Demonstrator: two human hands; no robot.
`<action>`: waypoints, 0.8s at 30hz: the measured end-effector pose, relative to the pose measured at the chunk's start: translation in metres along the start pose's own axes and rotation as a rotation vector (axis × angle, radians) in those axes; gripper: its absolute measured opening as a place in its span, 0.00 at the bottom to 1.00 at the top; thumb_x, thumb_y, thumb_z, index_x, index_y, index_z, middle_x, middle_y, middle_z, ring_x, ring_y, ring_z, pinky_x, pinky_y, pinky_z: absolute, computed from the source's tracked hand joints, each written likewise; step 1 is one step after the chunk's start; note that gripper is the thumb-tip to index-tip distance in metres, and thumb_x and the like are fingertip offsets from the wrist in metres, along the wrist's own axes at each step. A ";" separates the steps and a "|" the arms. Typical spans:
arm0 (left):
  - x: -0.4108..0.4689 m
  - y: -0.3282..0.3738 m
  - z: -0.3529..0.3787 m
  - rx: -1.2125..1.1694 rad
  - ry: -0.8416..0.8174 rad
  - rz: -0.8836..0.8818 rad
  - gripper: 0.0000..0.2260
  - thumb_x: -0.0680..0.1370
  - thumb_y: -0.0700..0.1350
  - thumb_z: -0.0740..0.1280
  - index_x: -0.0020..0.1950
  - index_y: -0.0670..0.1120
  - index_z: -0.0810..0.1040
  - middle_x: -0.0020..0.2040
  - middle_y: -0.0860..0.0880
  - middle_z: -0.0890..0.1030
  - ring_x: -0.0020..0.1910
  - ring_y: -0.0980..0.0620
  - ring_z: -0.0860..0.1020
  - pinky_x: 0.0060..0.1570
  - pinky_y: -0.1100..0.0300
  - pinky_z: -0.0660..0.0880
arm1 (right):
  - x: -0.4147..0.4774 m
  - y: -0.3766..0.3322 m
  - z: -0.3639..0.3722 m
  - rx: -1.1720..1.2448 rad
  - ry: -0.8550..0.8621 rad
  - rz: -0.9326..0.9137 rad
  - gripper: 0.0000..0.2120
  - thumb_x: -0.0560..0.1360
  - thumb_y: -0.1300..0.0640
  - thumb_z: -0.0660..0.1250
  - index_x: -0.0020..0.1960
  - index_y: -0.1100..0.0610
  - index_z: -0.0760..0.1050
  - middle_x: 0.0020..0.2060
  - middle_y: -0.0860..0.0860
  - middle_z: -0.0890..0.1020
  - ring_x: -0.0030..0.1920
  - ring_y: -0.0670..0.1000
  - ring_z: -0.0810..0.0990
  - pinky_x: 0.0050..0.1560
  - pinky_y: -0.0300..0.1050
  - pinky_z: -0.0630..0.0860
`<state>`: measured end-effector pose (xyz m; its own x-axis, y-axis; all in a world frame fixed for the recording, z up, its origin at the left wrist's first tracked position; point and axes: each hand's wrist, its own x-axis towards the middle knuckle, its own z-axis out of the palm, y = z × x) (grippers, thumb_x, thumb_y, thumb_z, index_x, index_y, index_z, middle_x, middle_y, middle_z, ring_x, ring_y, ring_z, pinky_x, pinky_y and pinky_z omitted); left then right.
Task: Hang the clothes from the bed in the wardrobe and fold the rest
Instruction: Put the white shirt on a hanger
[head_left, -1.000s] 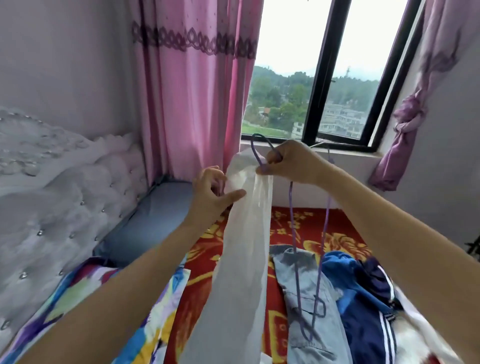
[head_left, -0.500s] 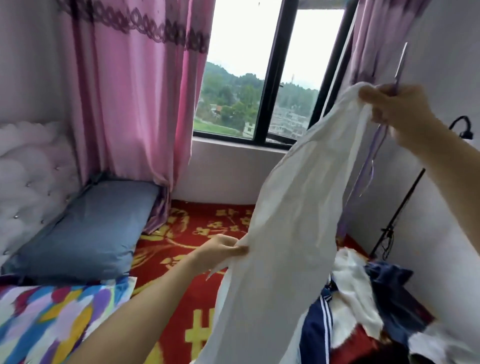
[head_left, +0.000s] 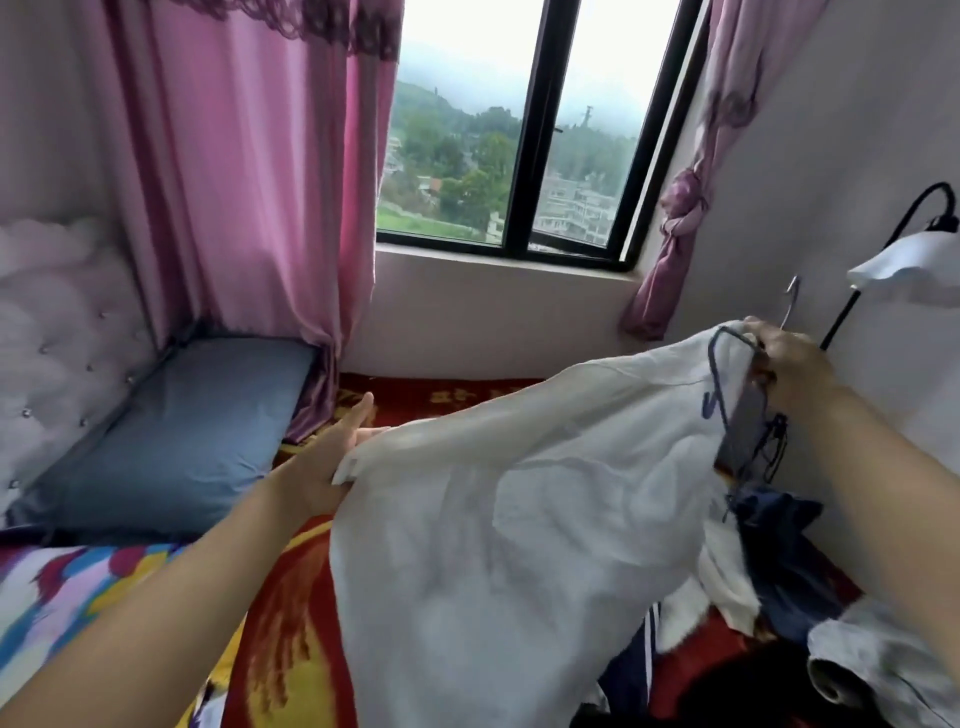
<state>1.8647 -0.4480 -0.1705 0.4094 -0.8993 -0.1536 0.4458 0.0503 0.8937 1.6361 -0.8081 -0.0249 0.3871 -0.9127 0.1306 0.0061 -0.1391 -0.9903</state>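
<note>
Over the red patterned bedspread (head_left: 441, 397), the thin white cloth garment (head_left: 519, 519) stretched between both hands; the left hand (head_left: 332, 452) met its edge, fingers hidden, grip untellable; the right hand (head_left: 789, 364) clenched the dark wire hanger (head_left: 717, 384); loose cloth might have slipped off.

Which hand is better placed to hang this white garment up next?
Right, probably. The right hand grips the hanger just below its metal hook, together with the top of the white garment. The left hand only holds up the garment's other edge, away from the hanger.
</note>
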 end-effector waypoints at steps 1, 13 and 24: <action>-0.003 -0.007 -0.001 -0.003 0.004 -0.015 0.33 0.72 0.68 0.56 0.54 0.43 0.83 0.45 0.42 0.84 0.41 0.48 0.83 0.38 0.59 0.80 | 0.004 0.006 0.006 0.001 0.022 0.045 0.15 0.78 0.57 0.63 0.33 0.54 0.67 0.12 0.43 0.66 0.12 0.42 0.62 0.14 0.30 0.56; -0.033 -0.038 -0.026 0.212 0.116 -0.191 0.20 0.63 0.47 0.79 0.46 0.35 0.79 0.40 0.42 0.82 0.36 0.49 0.82 0.35 0.59 0.78 | 0.045 0.071 0.027 -0.046 0.245 0.249 0.14 0.76 0.68 0.55 0.34 0.55 0.60 0.31 0.49 0.66 0.30 0.44 0.67 0.21 0.36 0.67; -0.034 0.041 0.018 1.086 0.839 0.456 0.09 0.79 0.42 0.62 0.39 0.46 0.72 0.29 0.51 0.73 0.28 0.52 0.71 0.29 0.61 0.70 | 0.014 0.104 0.039 -0.710 -0.019 -0.076 0.23 0.80 0.50 0.55 0.46 0.67 0.79 0.35 0.62 0.78 0.44 0.61 0.80 0.46 0.48 0.74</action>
<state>1.8544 -0.4235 -0.1213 0.8560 -0.3609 0.3702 -0.5055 -0.4345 0.7454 1.6779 -0.8208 -0.1279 0.4256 -0.8845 0.1911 -0.5654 -0.4248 -0.7070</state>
